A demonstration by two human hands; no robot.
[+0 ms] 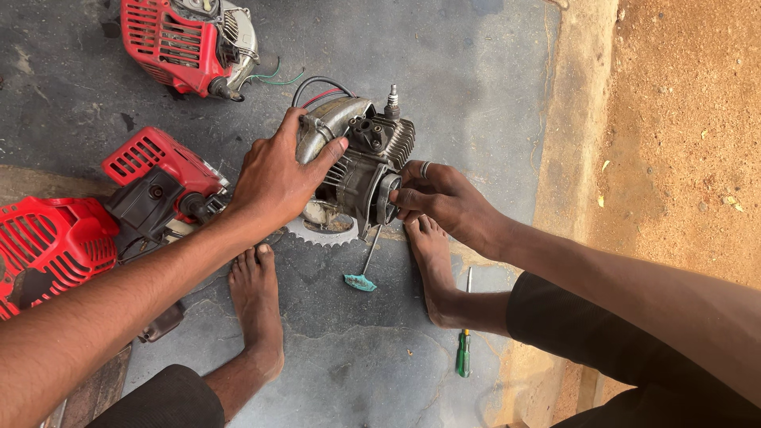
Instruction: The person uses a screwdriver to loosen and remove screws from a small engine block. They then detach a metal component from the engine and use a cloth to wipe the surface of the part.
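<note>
A small grey engine [363, 162] with cooling fins and a spark plug on top stands on the dark concrete floor [444, 71], with a toothed metal disc [321, 232] under it. My left hand [273, 178] grips the engine's curved top cover from the left. My right hand [436, 198], with a ring on one finger, pinches a round black part on the engine's right side. Black and red wires loop out behind the engine. My two bare feet rest on the floor just below it.
A teal-handled tool [362, 275] lies between my feet. A green-handled screwdriver [464, 349] lies by the right foot. Red engine housings lie at the left [55, 238] and top left [178, 43]. Bare sandy ground [682, 119] runs along the right.
</note>
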